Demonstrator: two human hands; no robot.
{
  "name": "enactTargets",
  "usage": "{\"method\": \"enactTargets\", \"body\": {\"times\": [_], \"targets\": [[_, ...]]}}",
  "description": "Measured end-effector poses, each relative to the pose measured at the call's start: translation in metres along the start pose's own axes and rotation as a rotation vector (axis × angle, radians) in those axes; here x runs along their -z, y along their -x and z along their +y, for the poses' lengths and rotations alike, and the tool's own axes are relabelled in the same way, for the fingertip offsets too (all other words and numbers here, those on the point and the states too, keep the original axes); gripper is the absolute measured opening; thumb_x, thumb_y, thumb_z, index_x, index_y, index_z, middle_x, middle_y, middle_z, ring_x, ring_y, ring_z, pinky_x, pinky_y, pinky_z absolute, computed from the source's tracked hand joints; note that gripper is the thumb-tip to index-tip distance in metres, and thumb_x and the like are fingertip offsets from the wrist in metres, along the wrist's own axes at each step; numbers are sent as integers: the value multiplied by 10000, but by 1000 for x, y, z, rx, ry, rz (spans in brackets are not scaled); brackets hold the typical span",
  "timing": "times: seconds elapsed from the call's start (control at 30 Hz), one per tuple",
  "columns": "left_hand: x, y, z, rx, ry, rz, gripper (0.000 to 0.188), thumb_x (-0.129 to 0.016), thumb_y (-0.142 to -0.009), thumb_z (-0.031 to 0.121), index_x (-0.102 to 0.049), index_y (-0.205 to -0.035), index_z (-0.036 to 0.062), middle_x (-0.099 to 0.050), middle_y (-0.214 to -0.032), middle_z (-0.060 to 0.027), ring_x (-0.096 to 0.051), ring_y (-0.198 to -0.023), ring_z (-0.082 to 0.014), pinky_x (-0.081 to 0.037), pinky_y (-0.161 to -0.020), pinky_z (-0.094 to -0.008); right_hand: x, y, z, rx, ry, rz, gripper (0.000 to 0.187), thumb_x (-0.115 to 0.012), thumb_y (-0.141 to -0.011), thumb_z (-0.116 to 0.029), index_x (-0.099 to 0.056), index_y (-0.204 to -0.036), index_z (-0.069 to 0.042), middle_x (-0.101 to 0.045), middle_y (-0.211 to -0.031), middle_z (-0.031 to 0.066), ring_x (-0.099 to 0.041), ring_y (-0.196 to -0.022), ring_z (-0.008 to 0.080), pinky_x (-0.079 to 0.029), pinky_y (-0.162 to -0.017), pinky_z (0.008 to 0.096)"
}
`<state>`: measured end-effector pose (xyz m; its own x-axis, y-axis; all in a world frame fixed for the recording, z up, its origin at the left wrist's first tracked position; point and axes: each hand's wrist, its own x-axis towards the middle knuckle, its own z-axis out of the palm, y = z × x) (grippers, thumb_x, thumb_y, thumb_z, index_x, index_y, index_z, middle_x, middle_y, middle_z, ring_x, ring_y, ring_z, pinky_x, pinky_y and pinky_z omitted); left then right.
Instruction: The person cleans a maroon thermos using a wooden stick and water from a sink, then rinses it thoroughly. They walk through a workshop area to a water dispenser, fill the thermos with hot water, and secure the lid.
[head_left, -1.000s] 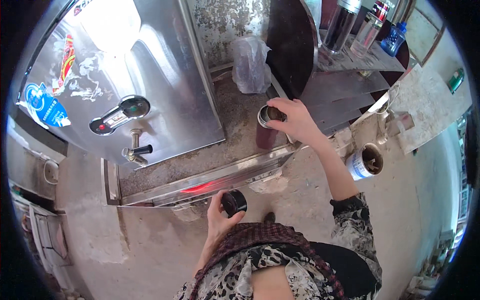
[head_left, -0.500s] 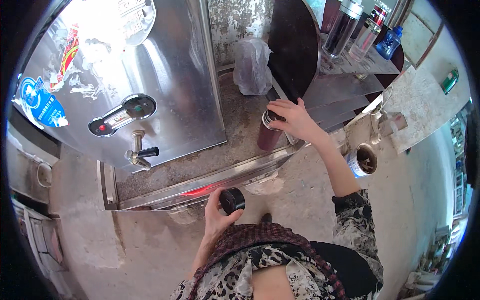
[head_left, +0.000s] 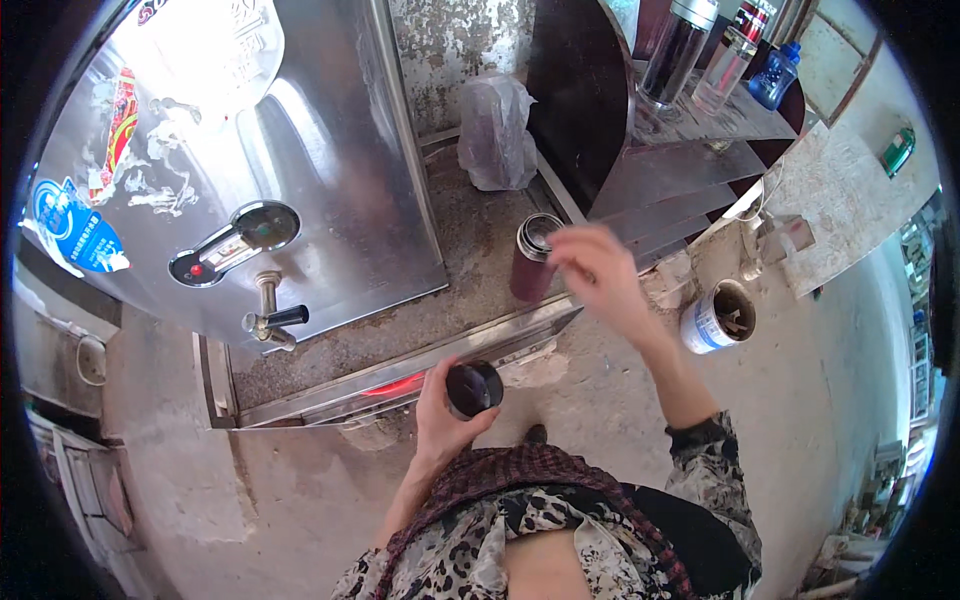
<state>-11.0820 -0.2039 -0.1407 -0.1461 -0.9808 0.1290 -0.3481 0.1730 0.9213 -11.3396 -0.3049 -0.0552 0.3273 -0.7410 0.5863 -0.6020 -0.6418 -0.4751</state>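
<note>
In my left hand (head_left: 443,420), fingers wrap round a black cup-shaped lid (head_left: 472,390), its hollow side tipped up into view. A dark maroon flask (head_left: 531,275) stands upright on the stone-topped ledge. Its mouth is uncovered, showing a silvery rim and a paler inside. Just right of that mouth is my right hand (head_left: 600,275), its fingertips curled and smeared by motion. Whether they touch the rim or hold something small, I cannot tell.
A steel water boiler (head_left: 340,190) with a black-handled tap (head_left: 275,318) stands at left. Behind the flask sits a clear plastic bag (head_left: 497,135). Bottles (head_left: 672,55) line a shelf (head_left: 700,120) at far right. A bucket (head_left: 708,322) with scraps stands on the floor.
My right hand has shifted slightly right and lower from over the flask's top, baring its mouth. The lid in my left hand has tilted so its hollow shows.
</note>
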Motion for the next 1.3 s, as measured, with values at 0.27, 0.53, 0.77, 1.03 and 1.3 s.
{"method": "enactTargets", "body": {"times": [0.27, 0.53, 0.77, 1.03, 1.3], "targets": [[-21, -31, 34, -243, -306, -42, 816, -794, -487, 190, -407, -1180, 2, -541, -1045, -159, -513, -947, -340, -441, -811, -387, -33, 63, -63, -226, -221, -484, 646, -678, -763, -229, -356, -1265, 19, -416, -1264, 201, -418, -1178, 336, -359, -966, 392], [-46, -54, 51, -653, -288, 36, 740, -765, -528, 119, -420, -1168, -11, -480, -1196, -215, -496, -1004, -382, -425, -844, -435, -39, 79, -51, -514, -419, -119, 740, -721, -732, -240, -323, -1302, 15, -465, -1200, 182, -483, -1099, 216, -433, -879, 346], [-38, -75, 51, -769, -197, 231, 901, -783, -624, 160, -242, -1330, 15, -285, -1363, -236, -339, -1201, -384, -316, -971, -452, 8, 16, -34, -371, -91, -51, 766, -737, -642, -315, -401, -1246, 17, -500, -1160, 190, -501, -1076, 309, -403, -911, 375], [-48, -87, 8, -259, -53, 60, 755, -723, -678, 90, -309, -1303, -3, -446, -1234, -196, -434, -1166, -301, -339, -981, -376, 8, -37, 10, -174, 358, -275, 758, -731, -587, -375, -473, -1197, -6, -526, -1153, 184, -506, -1063, 331, -433, -879, 387], [-71, -124, -15, -188, -33, -51, 857, -774, -613, 132, -298, -1311, -11, -450, -1248, -196, -444, -1169, -301, -347, -980, -360, 9, -56, 24, -187, 348, -476, 811, -736, -585, -364, -434, -1250, -11, -513, -1190, 164, -517, -1059, 315, -434, -868, 371]]}}
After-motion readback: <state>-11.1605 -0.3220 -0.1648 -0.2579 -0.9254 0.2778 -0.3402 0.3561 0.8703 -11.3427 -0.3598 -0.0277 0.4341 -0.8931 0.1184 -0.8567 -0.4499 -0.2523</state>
